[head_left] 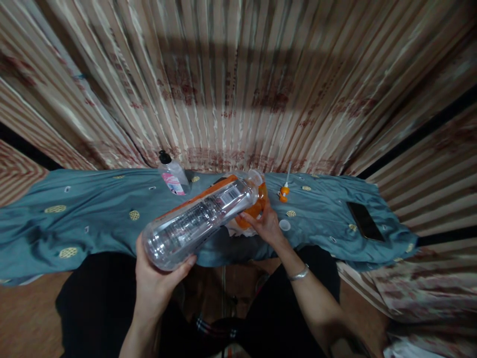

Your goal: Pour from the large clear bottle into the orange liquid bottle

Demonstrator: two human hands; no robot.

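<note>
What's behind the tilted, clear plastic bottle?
An orange translucent plastic bottle, held in the right hand, and an unidentifiable dark sliver. The clear plastic bottle covers part of each.

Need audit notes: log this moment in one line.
left hand: holds tilted clear bottle; right hand: holds orange bottle; orange pump: on cloth

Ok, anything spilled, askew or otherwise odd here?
No spill shows. An orange pump lies on the teal cloth, off any bottle, and a small white cap-like piece sits loose near the right hand; both look stray. The cloth is also rumpled.
</note>
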